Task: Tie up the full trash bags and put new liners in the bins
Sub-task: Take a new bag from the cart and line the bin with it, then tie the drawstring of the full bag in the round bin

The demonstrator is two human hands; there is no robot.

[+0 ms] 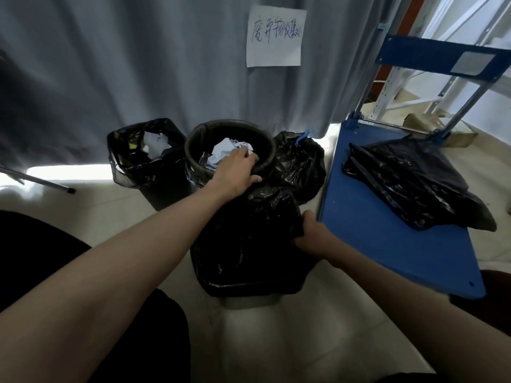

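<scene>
A round black bin [193, 139] holds crumpled white paper [226, 150] in a dark liner. My left hand [235, 170] grips its near rim, fingers curled over the edge. In front of it stands a nearer bin [249, 301] draped with a black liner [249, 244]. My right hand [312, 236] pinches that liner at its right side. A third lined bin [143, 153] with paper in it stands at the left. A tied black bag [301, 161] with a blue tie sits behind, to the right.
A blue platform cart [387, 244] stands on the right, a stack of folded black bags [409, 181] lying on its deck. A grey curtain [138, 64] with a handwritten paper sign [276, 35] hangs behind the bins. The floor is pale tile.
</scene>
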